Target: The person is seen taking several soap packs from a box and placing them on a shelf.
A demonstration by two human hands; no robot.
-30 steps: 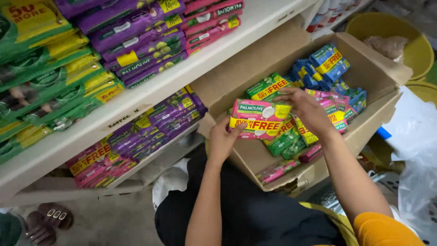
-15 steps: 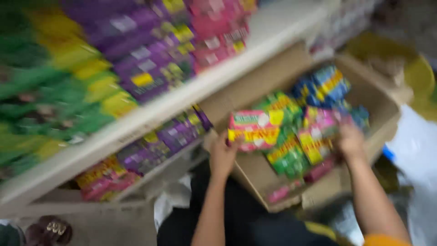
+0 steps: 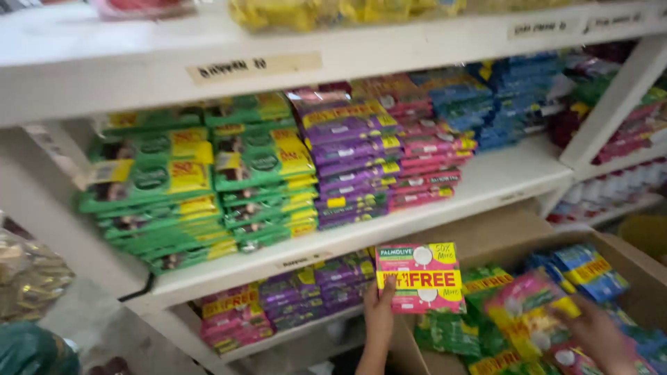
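The left hand [image 3: 379,312] is at the bottom middle of the frame. Its fingers [image 3: 389,286] grasp the lower left corner of a pink soap pack [image 3: 420,276] with a yellow band, and hold it up in front of the white shelf [image 3: 445,201].

The right hand [image 3: 601,333] is at the lower right, blurry. It rests on a pink and yellow pack [image 3: 531,312] in the brown cardboard box [image 3: 486,232]. I cannot tell if its fingers are clenched.

The box also holds green packs [image 3: 448,333] and blue packs [image 3: 577,267]. Green, purple and pink packs sit in stacks on the shelf.
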